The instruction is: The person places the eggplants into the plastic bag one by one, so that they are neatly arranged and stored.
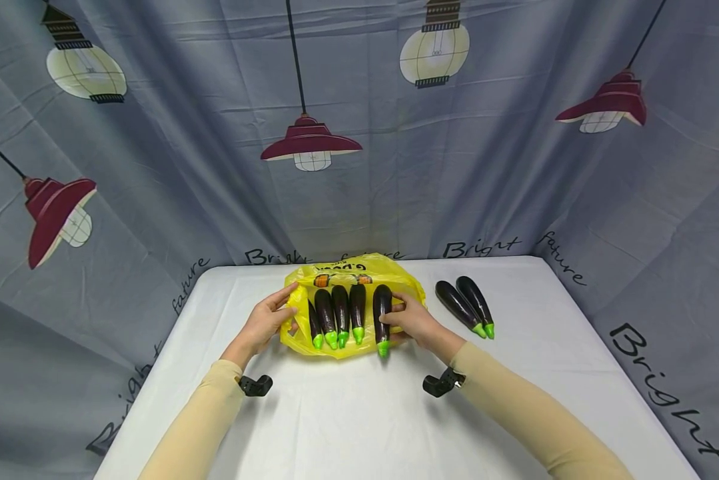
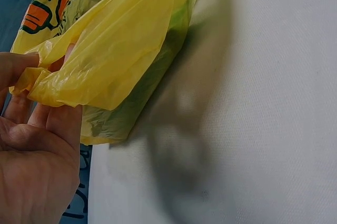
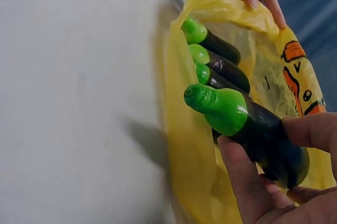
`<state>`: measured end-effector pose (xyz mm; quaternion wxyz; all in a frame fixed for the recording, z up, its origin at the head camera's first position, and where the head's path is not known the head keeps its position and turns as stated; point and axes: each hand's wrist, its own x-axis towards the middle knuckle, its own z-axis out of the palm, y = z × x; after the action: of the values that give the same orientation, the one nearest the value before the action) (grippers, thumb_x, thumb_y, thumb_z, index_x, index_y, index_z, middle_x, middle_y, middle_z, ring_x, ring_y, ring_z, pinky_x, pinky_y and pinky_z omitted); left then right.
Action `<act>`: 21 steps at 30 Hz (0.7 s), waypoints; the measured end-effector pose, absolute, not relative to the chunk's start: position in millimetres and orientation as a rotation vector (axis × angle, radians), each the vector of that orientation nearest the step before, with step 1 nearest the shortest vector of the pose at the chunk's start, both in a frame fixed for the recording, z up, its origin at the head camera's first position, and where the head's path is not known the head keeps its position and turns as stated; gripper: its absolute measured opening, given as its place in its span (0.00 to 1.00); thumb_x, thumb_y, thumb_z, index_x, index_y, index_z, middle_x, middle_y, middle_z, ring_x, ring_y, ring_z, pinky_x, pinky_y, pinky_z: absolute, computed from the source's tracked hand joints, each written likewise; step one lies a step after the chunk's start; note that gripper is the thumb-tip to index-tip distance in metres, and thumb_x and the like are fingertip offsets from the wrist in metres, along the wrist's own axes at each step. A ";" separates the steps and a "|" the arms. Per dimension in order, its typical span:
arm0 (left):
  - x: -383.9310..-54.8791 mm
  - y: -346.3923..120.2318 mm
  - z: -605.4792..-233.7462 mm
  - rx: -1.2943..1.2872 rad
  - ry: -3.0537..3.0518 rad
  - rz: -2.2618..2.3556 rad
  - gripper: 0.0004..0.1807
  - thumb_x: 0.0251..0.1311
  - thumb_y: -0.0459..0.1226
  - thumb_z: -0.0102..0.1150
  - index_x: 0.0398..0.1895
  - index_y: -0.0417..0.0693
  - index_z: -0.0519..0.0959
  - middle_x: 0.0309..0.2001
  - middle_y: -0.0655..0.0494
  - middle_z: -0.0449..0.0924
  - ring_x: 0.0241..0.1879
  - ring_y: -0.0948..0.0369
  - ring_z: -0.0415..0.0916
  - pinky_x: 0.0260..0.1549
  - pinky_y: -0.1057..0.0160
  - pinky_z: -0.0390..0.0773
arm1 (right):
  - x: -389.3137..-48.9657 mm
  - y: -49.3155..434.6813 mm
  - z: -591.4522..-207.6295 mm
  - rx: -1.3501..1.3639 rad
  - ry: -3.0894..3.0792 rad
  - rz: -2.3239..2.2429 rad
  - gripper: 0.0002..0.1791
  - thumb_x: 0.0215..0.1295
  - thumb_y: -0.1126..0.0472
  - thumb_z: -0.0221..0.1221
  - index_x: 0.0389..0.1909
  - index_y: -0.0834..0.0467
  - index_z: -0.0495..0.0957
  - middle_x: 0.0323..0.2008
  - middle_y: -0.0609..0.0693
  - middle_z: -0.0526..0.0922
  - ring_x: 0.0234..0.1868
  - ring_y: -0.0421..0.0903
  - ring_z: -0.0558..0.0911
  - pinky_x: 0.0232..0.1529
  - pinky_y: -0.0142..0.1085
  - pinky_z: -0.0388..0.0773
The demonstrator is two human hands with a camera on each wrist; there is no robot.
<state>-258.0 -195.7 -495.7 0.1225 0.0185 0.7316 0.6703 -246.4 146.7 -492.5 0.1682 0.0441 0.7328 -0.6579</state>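
Observation:
A yellow plastic bag (image 1: 389,268) with printed pictures lies on its side, its mouth spread toward the near edge. Several dark eggplants (image 1: 340,310) with green stem ends lie side by side inside it. My left hand (image 1: 266,323) pinches the bag's rim at the left; in the left wrist view the yellow film (image 2: 116,50) bunches between thumb and fingers. Between the thumb and fingers of my right hand (image 1: 418,321) is another eggplant (image 3: 263,129), held at the right part of the bag's mouth with its green end toward me.
Right of the bag, two more eggplants (image 1: 468,307) lie next to each other on the white table (image 1: 335,420). A grey curtain (image 1: 371,200) printed with lamps and lettering hangs behind and at both sides. Each wrist carries a black camera mount (image 1: 256,385).

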 end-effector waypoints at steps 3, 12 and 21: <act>-257.9 -195.6 -495.4 0.061 2.135 1.955 0.35 0.71 0.31 0.58 0.78 0.64 0.65 0.78 0.48 0.56 0.31 0.56 0.80 0.38 0.58 0.86 | -250.2 144.1 -493.4 0.119 2.081 -1.876 0.47 0.66 0.69 0.66 0.81 0.60 0.50 0.60 0.67 0.69 0.45 0.55 0.84 0.41 0.50 0.87; -257.9 -195.5 -494.2 0.056 2.148 1.943 0.34 0.71 0.32 0.58 0.78 0.64 0.66 0.78 0.48 0.57 0.34 0.54 0.81 0.43 0.53 0.86 | -261.0 137.4 -497.3 0.133 2.068 -1.897 0.48 0.66 0.69 0.65 0.81 0.60 0.48 0.61 0.68 0.68 0.48 0.57 0.83 0.38 0.48 0.88; -258.9 -194.3 -495.0 0.066 2.167 1.919 0.35 0.71 0.31 0.58 0.78 0.63 0.65 0.78 0.47 0.58 0.35 0.54 0.81 0.42 0.54 0.86 | -271.7 130.8 -501.9 0.193 2.093 -1.900 0.47 0.67 0.68 0.65 0.81 0.58 0.50 0.62 0.68 0.72 0.48 0.58 0.84 0.37 0.47 0.88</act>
<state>-258.9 -194.3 -495.0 0.1227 0.0225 0.7428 0.6578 -271.7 130.8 -501.9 0.1536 0.0673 0.7300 -0.6626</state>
